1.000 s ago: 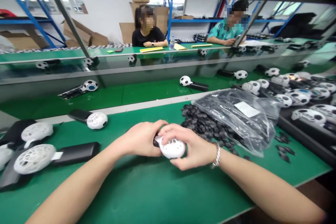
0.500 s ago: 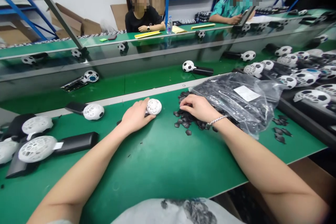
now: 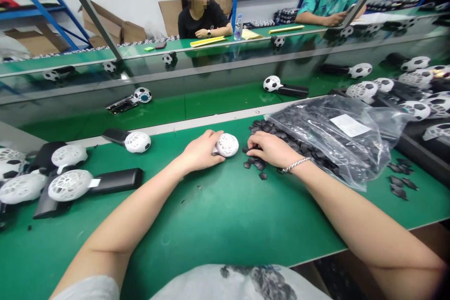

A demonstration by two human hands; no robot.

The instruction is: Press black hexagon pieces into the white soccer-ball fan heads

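My left hand [image 3: 201, 151] rests on the green bench [image 3: 218, 225] and grips a hand-held fan by its handle; the fan's white grille head [image 3: 228, 145] sticks out to the right of the fingers. My right hand [image 3: 270, 148] lies just right of it on a heap of small black pieces [image 3: 260, 163], fingertips curled into them. I cannot tell whether it has pinched one. The heap spills from a clear plastic bag [image 3: 337, 136] with a white label.
More white-headed fans with black handles [image 3: 70, 184] lie at the left, another [image 3: 138, 142] behind my left hand. Football-patterned fans [image 3: 415, 108] crowd the right. A conveyor [image 3: 197, 103] runs behind the bench. Two people sit at the far bench.
A second ago both hands held the fan head together near me. Since then my left hand set the fan down farther out and my right hand reached into the black pieces.
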